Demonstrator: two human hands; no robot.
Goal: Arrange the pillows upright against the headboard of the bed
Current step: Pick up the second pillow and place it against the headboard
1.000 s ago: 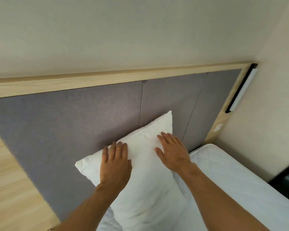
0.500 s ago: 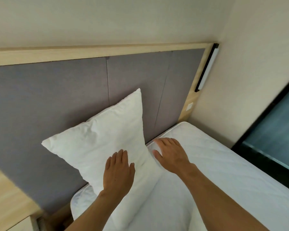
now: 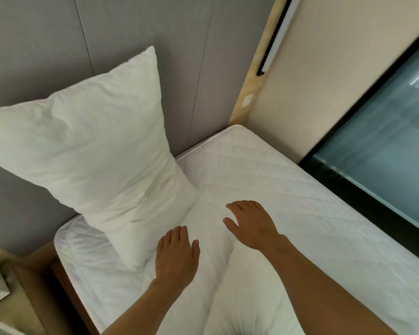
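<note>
The left hand (image 3: 177,255) is shown flat and empty, palm down, fingers extended toward 12 o'clock; whether it touches the bedding below cannot be told. At its 2 o'clock, the right hand (image 3: 252,226) is likewise spread and empty, held over the crest of a second pillow (image 3: 247,298), which lies flat on the mattress (image 3: 300,189) and runs toward 6 o'clock between the two forearms. Contact between this hand and the pillow cannot be confirmed. At 10 o'clock from the left hand, the upright pillow (image 3: 90,153) is seen standing on its short end on the mattress, its back leaned against the grey padded headboard (image 3: 46,44) and its upper corner reaching toward 12 o'clock. Its lower corner lies just beside the left hand's fingertips, apart from them. The headboard is bordered at 1 o'clock by a pale wooden frame (image 3: 249,93) carrying a slim light strip (image 3: 276,35). A dark-framed window (image 3: 385,129) is shown at 3 o'clock. No containers are shown.
</note>
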